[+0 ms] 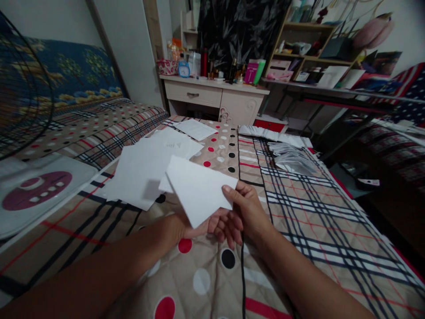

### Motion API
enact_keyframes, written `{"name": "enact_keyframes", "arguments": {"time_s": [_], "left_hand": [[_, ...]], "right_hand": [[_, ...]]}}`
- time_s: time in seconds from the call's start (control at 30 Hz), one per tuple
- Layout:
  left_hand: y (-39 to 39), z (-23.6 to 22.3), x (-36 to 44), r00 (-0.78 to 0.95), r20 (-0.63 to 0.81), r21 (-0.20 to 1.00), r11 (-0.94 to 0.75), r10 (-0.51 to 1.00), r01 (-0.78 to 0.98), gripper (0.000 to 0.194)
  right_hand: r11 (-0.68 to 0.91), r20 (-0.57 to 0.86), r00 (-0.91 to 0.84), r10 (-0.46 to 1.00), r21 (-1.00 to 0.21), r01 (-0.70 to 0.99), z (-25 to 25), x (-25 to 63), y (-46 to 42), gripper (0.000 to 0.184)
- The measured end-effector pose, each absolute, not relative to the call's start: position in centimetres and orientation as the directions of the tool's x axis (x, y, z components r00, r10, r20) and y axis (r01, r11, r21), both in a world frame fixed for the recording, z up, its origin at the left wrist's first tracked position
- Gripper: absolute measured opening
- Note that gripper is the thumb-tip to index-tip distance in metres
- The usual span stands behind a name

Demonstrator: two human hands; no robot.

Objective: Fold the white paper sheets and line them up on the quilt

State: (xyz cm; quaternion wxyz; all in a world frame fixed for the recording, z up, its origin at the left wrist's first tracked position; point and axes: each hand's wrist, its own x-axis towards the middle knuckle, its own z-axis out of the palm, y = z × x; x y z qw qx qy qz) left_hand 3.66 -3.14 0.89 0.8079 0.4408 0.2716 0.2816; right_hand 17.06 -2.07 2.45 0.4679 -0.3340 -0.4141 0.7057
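Observation:
A white piece of paper (201,188) with a slanted edge is held over the bed in front of me. My right hand (244,206) pinches its right corner, thumb on top and fingers underneath. Below the paper, my left hand (226,223) lies palm up, its fingers loosely curled and apart; the paper hides its palm and thumb. Several larger white sheets (133,173) lie overlapping on the bed beyond my left hand. Farther off is another small white stack (195,129). To the right, fanned bundles of white paper pieces (292,158) rest near a long row of folded white pieces (275,135).
A patterned bedspread (299,208) covers the bed. At left lies a clear plastic bag with a pink print (40,190), beside a fan guard (49,88). A cream dresser (195,93) with bottles and a blue clock (183,68) stands beyond; shelves (310,26) are at right.

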Motion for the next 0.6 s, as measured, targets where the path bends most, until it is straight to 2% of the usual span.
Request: {"name": "enact_keyframes", "arguments": {"time_s": [0.07, 0.13, 0.23, 0.3, 0.33, 0.37, 0.43, 0.47, 0.53, 0.6], "left_hand": [[-3.2, 1.3, 3.4, 0.838, -0.194, 0.87, 0.483, 0.511, -0.093, 0.045], [-3.3, 2.2, 2.9, 0.897, -0.192, 0.903, 0.43, 0.397, 0.004, 0.04], [-3.3, 3.8, 1.6, 0.948, -0.242, 0.904, 0.403, 0.208, 0.142, 0.04], [-3.0, 4.7, 0.7, 0.941, -0.285, 0.888, 0.419, 0.18, 0.189, 0.04], [-2.6, 5.0, 0.4, 0.924, -0.269, 0.898, 0.417, 0.272, 0.138, 0.037], [-2.1, 5.0, 0.1, 0.861, -0.22, 0.921, 0.388, 0.459, 0.028, 0.033], [-0.8, 4.7, -0.4, 0.51, -0.061, 0.96, 0.191, 0.858, -0.206, 0.026], [-0.2, 4.2, -0.6, 0.287, 0.014, 0.974, 0.052, 0.958, -0.222, 0.024], [1.1, 3.1, -1.1, 0.01, 0.154, 0.988, -0.154, 0.988, -0.003, 0.021], [1.9, 1.8, -1.6, -0.03, 0.254, 0.94, -0.24, 0.967, 0.242, 0.022]], "right_hand": [[-0.132, -0.053, -0.196, 0.979, -0.901, -0.413, 2.5, 17.5, -1.1, 0.027], [-0.119, -0.083, -0.113, 0.99, -0.922, -0.368, 2.3, 18.2, 0.0, 0.028], [-0.143, -0.126, -0.095, 0.987, -0.969, -0.201, 1.8, 19.4, 1.3, 0.029], [-0.097, -0.084, -0.106, 0.991, -0.988, -0.123, 1.3, 20.1, 1.9, 0.028], [-0.063, -0.054, -0.113, 0.992, -0.995, -0.082, 1.1, 20.3, 2.2, 0.026], [-0.027, -0.024, -0.118, 0.993, -0.999, -0.028, 1.0, 20.5, 2.3, 0.024], [0.04, 0.027, -0.12, 0.992, -0.993, 0.107, 0.6, 20.9, 2.7, 0.021], [0.069, 0.049, -0.118, 0.992, -0.983, 0.172, 0.4, 21.0, 2.8, 0.02], [0.115, 0.087, -0.113, 0.99, -0.957, 0.265, 0.1, 21.4, 3.0, 0.02], [0.15, 0.12, -0.114, 0.986, -0.938, 0.312, -0.2, 21.7, 3.2, 0.021]]}}
